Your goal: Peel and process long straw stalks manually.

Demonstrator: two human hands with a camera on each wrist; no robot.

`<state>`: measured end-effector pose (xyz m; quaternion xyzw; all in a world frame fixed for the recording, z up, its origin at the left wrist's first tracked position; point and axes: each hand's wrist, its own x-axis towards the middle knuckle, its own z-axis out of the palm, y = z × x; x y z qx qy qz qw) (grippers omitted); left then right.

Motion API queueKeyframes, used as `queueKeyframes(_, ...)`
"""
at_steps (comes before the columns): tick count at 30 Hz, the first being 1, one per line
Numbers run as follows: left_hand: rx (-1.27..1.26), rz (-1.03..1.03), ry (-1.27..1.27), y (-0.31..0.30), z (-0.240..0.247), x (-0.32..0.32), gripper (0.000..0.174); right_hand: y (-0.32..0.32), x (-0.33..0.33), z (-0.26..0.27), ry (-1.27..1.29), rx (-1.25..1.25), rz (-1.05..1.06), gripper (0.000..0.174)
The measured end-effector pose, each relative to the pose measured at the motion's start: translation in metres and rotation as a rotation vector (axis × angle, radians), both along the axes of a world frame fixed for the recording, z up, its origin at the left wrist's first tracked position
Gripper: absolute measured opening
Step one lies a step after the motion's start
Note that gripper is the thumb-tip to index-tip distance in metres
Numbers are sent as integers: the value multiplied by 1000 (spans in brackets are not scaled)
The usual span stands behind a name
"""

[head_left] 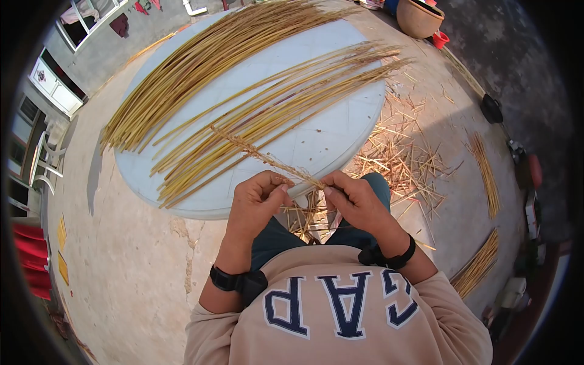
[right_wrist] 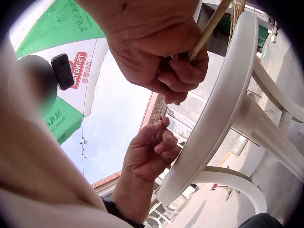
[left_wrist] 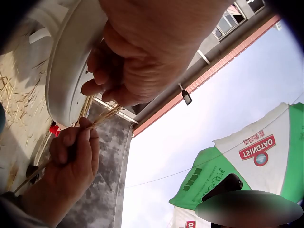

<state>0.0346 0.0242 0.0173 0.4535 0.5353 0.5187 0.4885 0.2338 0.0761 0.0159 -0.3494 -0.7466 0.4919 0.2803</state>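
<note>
My right hand (head_left: pixel 356 201) grips a dry stalk just below its feathery seed head (head_left: pixel 258 154), which points left across the table's near edge. In the right wrist view the stalk (right_wrist: pixel 209 33) comes out of the curled right fist. My left hand (head_left: pixel 258 204) is close beside, its thumb and fingers pinched together at the strands of the seed head. The left wrist view has the left hand (left_wrist: pixel 142 57) above the seed head and the right hand (left_wrist: pixel 73 164) below. On the white round table (head_left: pixel 340 143) lie a loose row of stalks (head_left: pixel 243 131) and a thick bundle (head_left: pixel 201 67).
Broken straw (head_left: pixel 395 161) litters the ground right of the table. Two small stalk bundles (head_left: pixel 485 176) lie farther right. A clay pot (head_left: pixel 420 18) stands at the back right, a white chair (head_left: pixel 45 155) at the left. Overhead is a green and white umbrella (left_wrist: pixel 256 152).
</note>
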Motion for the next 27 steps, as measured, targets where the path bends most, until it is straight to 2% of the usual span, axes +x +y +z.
queueKeyframes(5,94,61,151,-1,-7,0,8,1,-2,2,7,-17,2,11)
queueKeyframes(7,266,124,602,-2,-9,-2,7,1,-2,2,21,-26,7,12)
queueKeyframes(8,264,125,603,-1,-8,-4,7,0,-2,4,-5,-17,-12,12)
queueKeyframes(10,427,366,1001,2,-5,-13,6,1,2,7,-29,-9,-30,13)
queueKeyframes(11,428,367,1001,1,-4,-20,6,5,5,8,21,19,-30,13)
queueKeyframes(13,194,301,453,1,-4,-34,6,10,9,10,69,47,-40,13)
queueKeyframes(14,67,163,397,-2,7,-34,8,11,10,10,79,-16,-1,14)
queueKeyframes(15,67,161,397,-1,8,-31,8,11,10,10,90,-79,42,14)
queueKeyframes(17,71,-25,129,1,10,-20,16,10,6,11,100,-130,59,14)
queueKeyframes(18,192,-30,110,2,4,-17,20,9,3,11,110,-182,74,14)
queueKeyframes(19,191,-26,111,4,2,-12,20,8,1,10,110,-183,78,14)
queueKeyframes(21,199,-1,-92,6,0,-4,19,7,-1,8,106,-150,90,14)
queueKeyframes(22,199,1,-93,6,2,-4,19,6,-2,8,105,-150,90,14)
queueKeyframes(24,81,24,-129,7,4,-4,13,5,-3,8,64,-121,92,13)
queueKeyframes(27,75,25,-172,8,0,-5,9,4,-3,5,56,-93,87,12)
